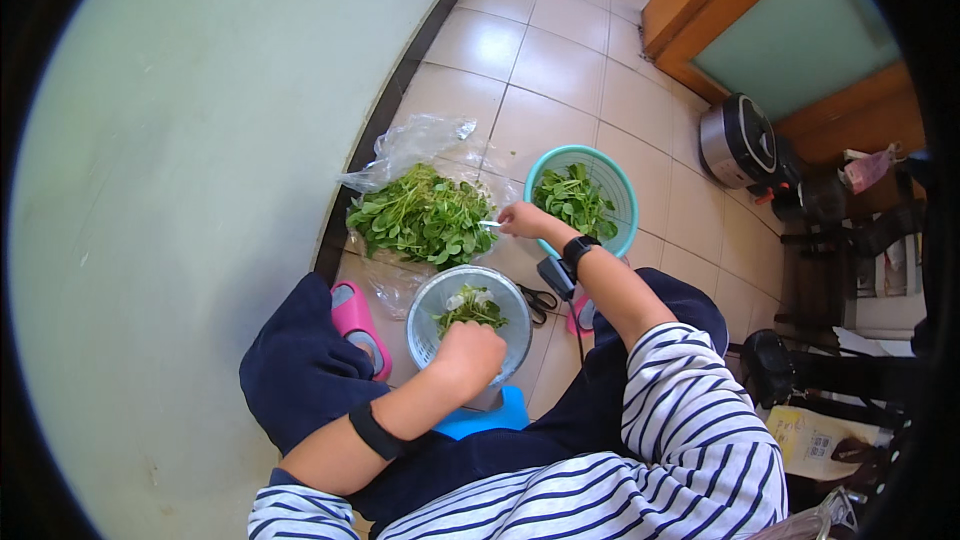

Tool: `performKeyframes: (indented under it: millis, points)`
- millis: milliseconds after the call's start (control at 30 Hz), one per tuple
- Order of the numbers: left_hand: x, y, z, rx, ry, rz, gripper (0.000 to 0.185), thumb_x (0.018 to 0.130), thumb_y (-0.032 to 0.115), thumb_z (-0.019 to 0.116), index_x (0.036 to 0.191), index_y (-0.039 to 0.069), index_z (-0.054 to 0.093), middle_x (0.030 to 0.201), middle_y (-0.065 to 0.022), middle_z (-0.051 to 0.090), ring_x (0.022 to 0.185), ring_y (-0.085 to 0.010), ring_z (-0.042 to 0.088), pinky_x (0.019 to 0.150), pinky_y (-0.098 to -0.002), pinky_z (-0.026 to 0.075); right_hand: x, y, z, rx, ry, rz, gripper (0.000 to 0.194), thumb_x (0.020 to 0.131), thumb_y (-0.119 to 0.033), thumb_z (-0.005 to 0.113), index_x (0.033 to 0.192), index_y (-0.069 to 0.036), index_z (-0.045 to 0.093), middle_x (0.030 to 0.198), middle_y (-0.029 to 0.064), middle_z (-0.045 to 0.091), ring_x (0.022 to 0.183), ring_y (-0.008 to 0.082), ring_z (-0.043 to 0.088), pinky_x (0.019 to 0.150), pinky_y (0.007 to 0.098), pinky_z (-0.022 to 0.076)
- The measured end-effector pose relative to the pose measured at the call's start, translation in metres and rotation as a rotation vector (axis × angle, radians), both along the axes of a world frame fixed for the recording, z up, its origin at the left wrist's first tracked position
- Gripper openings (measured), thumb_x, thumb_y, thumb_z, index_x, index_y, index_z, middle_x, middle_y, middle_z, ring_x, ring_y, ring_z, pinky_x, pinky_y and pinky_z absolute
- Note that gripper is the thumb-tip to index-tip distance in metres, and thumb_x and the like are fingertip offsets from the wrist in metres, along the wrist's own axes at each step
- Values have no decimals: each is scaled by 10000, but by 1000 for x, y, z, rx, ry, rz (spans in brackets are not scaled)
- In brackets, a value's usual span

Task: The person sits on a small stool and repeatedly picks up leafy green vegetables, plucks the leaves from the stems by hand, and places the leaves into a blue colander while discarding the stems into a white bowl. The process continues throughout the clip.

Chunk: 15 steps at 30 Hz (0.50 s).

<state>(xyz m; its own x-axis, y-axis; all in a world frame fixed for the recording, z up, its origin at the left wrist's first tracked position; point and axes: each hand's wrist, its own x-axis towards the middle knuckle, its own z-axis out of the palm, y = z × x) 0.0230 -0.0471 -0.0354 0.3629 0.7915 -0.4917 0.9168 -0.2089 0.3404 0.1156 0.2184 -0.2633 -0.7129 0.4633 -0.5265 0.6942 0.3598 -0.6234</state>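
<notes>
My right hand point(525, 220) pinches a thin white strip point(489, 223) at the right edge of a heap of leafy greens point(424, 217); what the strip is cannot be told. The heap lies on a spread clear plastic bag point(420, 144). Over a grey perforated basket point(519, 345) is my left hand point(471, 354), its back towards me and its fingertips hidden. Stems and leaves point(474, 307) sit inside that basket beyond the hand, with something whitish among them. Next to my right wrist, a turquoise colander point(631, 199) holds loose green leaves point(576, 199).
Black-handled scissors point(538, 303) lie on the tiles right of the grey basket. A blue plastic piece point(495, 414) is between my legs. Along the left runs a pale wall point(225, 127). A rice cooker point(739, 142) and dark furniture point(817, 300) stand at the right.
</notes>
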Motion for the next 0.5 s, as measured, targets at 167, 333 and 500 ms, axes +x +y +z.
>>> performKeyframes:
  millis: [167, 333, 500]
  points:
    - [-5, -2, 4, 27, -46, 22, 266, 797, 331, 645, 896, 85, 644, 841, -90, 606, 827, -255, 601, 668, -361, 467, -65, -2, -47, 42, 235, -125, 294, 757, -147, 627, 1021, -26, 667, 964, 174, 673, 899, 300, 648, 818, 362, 503]
    - [-16, -3, 6, 11, -62, 109, 240, 777, 303, 658, 878, 87, 632, 822, -79, 588, 819, -243, 585, 685, -353, 443, -106, 8, -78, 247, 230, -259, 269, 756, -106, 639, 1005, -6, 663, 973, 186, 669, 905, 304, 648, 809, 370, 502]
    - [-26, -7, 7, 13, -86, 156, 241, 773, 285, 661, 896, 82, 619, 830, -81, 579, 826, -241, 580, 691, -354, 442, -123, 9, -72, 229, 194, -174, 230, 734, -96, 641, 954, -41, 684, 890, 178, 673, 820, 314, 651, 756, 390, 511]
